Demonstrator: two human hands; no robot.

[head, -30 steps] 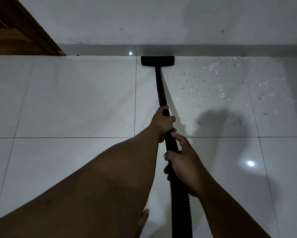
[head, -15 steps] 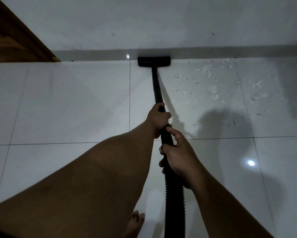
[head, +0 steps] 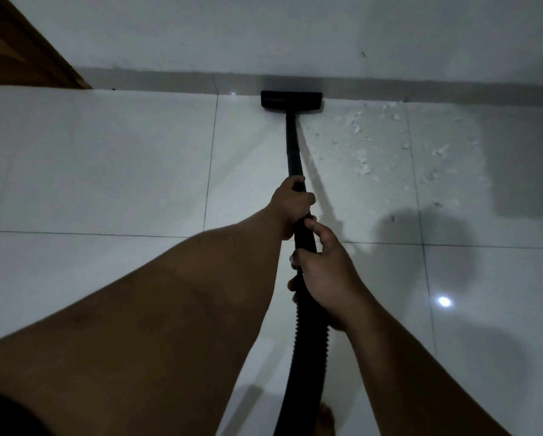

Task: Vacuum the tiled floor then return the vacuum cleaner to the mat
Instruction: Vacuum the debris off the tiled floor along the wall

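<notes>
A black vacuum wand runs away from me across the white tiled floor. Its flat black floor head lies against the grey skirting at the foot of the wall. My left hand is wrapped around the wand higher up. My right hand grips it just below, where the ribbed black hose starts. The hose drops out of view at the bottom. Small white scraps of debris are scattered over the tiles to the right of the wand. The vacuum body and the mat are not in view.
A white wall with a grey skirting strip closes the far side. A brown wooden door frame stands at the upper left. My bare toes show at the bottom edge beside the hose. Dark shadows lie on the tiles at right.
The floor head has stayed against the skirting while my view shifted slightly. Both hands keep their grip on the wand, a little further along toward the wall.
</notes>
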